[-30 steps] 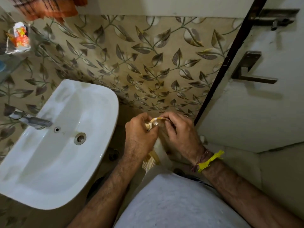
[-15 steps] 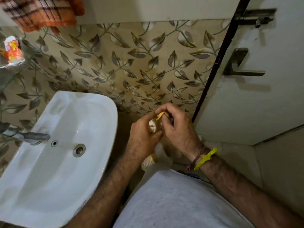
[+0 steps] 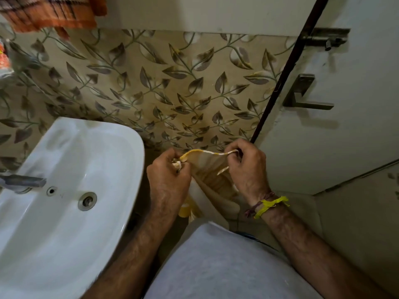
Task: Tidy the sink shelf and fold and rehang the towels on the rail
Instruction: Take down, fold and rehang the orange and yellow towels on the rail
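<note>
My left hand (image 3: pixel 168 180) and right hand (image 3: pixel 246 167) each pinch a towel (image 3: pixel 207 167) corner, stretching its edge taut for folding.

A shelf (image 3: pixel 4 76) edge at far left bears a blurred packet (image 3: pixel 3 59).

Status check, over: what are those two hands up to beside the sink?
Left hand and right hand each pinch the cream towel with yellow stripes, edge stretched between them. White ceramic sink alongside; nothing obstructing.

My left hand (image 3: pixel 170 171) and right hand (image 3: pixel 246 169) are raised before my belly, apart, fingers curled in pinches.
</note>
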